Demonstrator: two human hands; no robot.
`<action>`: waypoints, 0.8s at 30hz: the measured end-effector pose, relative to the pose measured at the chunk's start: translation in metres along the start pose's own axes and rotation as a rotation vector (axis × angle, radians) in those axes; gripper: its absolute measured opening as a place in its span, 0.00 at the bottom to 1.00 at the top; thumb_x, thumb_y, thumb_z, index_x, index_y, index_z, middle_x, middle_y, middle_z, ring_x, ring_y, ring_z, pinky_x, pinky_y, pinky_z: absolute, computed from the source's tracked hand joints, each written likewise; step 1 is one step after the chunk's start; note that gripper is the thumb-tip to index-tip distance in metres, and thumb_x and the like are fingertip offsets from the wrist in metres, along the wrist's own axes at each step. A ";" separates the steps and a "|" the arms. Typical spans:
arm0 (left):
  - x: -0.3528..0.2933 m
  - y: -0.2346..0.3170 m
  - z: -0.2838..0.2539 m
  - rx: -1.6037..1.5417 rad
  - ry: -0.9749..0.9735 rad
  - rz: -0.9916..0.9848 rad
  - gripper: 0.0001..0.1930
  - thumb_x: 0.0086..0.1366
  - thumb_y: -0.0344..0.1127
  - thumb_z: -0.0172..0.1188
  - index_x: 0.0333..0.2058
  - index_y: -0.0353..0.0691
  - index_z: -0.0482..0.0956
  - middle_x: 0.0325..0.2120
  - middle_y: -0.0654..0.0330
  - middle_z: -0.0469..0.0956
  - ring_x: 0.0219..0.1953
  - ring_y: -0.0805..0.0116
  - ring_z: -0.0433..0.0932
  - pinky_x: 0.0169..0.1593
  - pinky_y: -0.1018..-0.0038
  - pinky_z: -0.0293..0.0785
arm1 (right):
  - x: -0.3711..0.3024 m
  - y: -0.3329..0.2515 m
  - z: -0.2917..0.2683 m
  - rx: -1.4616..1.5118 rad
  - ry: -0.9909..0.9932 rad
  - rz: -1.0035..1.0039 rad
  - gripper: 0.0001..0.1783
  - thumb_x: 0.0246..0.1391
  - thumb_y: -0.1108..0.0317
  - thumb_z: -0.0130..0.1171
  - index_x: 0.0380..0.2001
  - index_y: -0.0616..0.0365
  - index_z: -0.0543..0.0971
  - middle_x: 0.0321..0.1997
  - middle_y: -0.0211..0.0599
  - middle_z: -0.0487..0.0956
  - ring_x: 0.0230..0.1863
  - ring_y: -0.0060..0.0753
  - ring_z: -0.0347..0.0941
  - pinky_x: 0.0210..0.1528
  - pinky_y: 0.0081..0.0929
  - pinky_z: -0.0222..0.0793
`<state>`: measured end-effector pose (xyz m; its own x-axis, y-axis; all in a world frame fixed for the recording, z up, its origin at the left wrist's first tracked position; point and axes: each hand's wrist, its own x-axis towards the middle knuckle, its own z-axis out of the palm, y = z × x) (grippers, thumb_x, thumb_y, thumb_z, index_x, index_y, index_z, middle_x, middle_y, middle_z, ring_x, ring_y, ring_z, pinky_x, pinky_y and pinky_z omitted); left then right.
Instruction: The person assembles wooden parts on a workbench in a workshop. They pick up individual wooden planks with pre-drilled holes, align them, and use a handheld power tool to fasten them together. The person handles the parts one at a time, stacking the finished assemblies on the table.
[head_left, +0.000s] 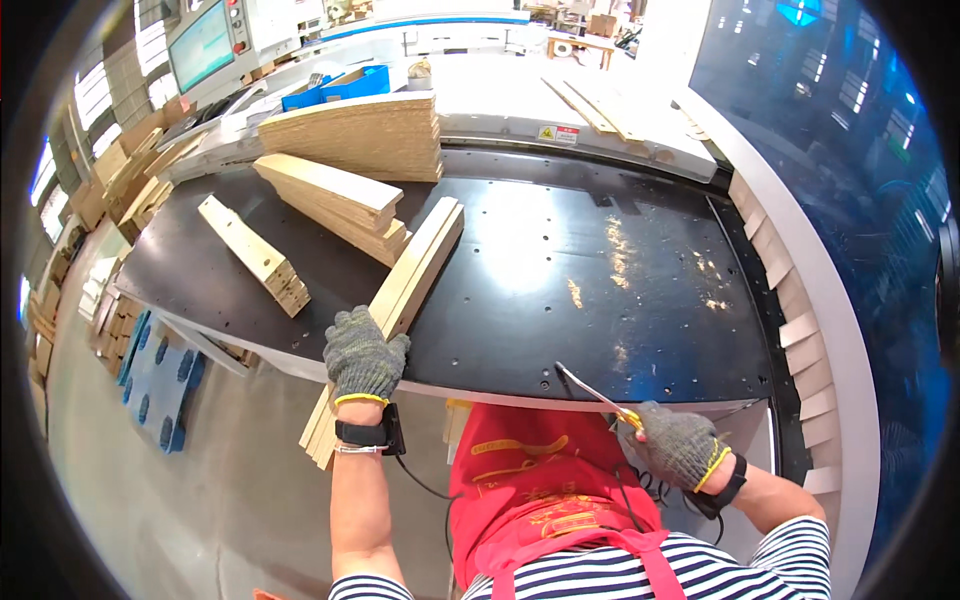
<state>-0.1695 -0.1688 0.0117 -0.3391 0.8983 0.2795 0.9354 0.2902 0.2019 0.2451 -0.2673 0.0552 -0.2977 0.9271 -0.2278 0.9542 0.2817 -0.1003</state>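
The left hand (366,355) holds planks (418,268) with its fingers at the edge of the worktop (490,345); the right hand (678,444) has its fingers wrapped around a tool (590,387).

Blue pallet (155,388) on grey floor (250,480), lit screen (203,48), blue bin (358,84)

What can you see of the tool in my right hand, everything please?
The tool is slender, with a straight, metallic-looking shaft and a yellow handle mostly hidden in your gloved right hand. It slants up and leftward in the picture, its darker tip over the near edge of the black tabletop. Whether the tip touches the surface, and its exact shape, I can't tell.
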 end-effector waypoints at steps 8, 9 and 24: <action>0.001 -0.004 0.008 0.012 0.010 0.026 0.34 0.53 0.51 0.76 0.54 0.40 0.76 0.47 0.48 0.77 0.50 0.43 0.79 0.53 0.52 0.79 | -0.102 0.038 0.032 0.078 0.055 0.287 0.14 0.66 0.59 0.54 0.46 0.58 0.75 0.34 0.51 0.83 0.34 0.58 0.84 0.37 0.53 0.78; 0.003 -0.012 0.019 -0.001 0.046 0.068 0.34 0.53 0.50 0.76 0.55 0.40 0.75 0.48 0.48 0.77 0.50 0.43 0.79 0.53 0.52 0.78 | -0.111 0.058 0.044 0.094 0.078 0.318 0.14 0.66 0.59 0.55 0.48 0.56 0.77 0.38 0.49 0.83 0.37 0.58 0.83 0.39 0.52 0.78; 0.004 -0.011 0.023 -0.041 0.073 0.080 0.37 0.54 0.49 0.77 0.59 0.36 0.75 0.51 0.42 0.78 0.52 0.40 0.80 0.56 0.53 0.78 | -0.124 0.095 0.052 0.398 0.115 -0.001 0.19 0.68 0.52 0.54 0.48 0.54 0.82 0.40 0.55 0.84 0.36 0.60 0.82 0.39 0.50 0.78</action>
<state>-0.1787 -0.1611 -0.0112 -0.2713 0.8913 0.3633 0.9554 0.2037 0.2138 0.3715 -0.3684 0.0234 -0.2719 0.9547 -0.1205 0.8616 0.1857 -0.4724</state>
